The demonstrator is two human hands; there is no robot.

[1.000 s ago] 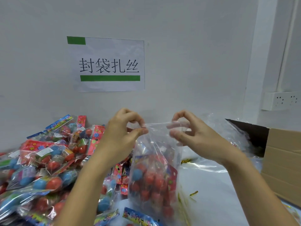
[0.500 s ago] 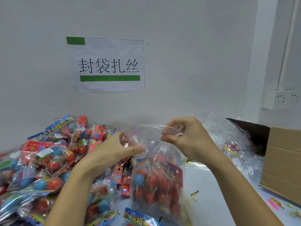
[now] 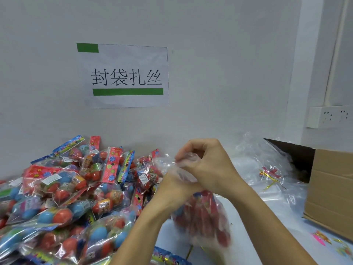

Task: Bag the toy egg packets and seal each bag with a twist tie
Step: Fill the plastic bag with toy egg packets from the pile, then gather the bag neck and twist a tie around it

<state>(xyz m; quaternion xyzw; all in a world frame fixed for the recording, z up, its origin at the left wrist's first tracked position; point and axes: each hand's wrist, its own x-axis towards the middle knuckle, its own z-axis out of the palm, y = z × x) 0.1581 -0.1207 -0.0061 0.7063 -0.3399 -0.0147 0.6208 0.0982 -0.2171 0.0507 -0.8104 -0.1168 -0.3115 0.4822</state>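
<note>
Bag (image 3: 200, 220), full of red eggs, hangs over the table (image 3: 267, 236), its bunched neck gripped by the right hand (image 3: 208, 169); the left hand (image 3: 172, 188) seems to clasp it below, though blurred. A loose grip could let the neck reopen. Ties (image 3: 269, 178) lie right, beside the box (image 3: 330, 192); packets (image 3: 66, 188) crowd the left.

We see a clear plastic bag (image 3: 200, 220) of red toy eggs held upright, its neck bunched. Packets of red and blue eggs (image 3: 63, 190) lie heaped left; gold twist ties (image 3: 270, 177) right.
</note>
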